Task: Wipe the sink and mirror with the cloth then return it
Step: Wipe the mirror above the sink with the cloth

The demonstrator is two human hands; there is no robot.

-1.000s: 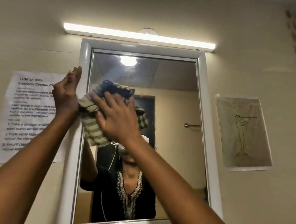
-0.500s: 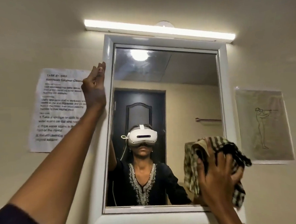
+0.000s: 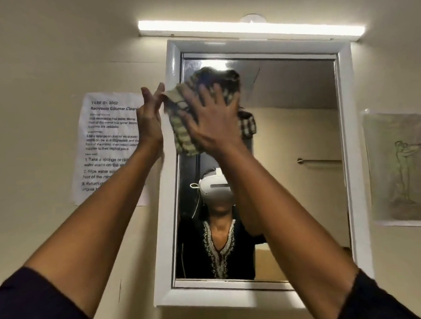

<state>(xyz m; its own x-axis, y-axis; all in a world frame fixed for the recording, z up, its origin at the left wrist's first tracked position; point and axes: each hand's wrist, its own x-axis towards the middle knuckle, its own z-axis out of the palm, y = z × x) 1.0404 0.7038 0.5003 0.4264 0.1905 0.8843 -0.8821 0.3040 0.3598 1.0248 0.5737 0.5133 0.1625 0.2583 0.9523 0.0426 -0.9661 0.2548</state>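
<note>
mirror point(image 3: 288, 135) under cloth point(image 3: 181, 134) and flat right hand point(image 3: 212, 125)

Cloth point(image 3: 185, 126) back at mirror's upper-left.

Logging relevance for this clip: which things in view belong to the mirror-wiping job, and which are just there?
In the job:
- checked cloth, pressed to the glass by the right hand
- mirror
- left hand, at the mirror's left frame edge

Just there:
- instruction sheet
- figure drawing
- light bar
</note>
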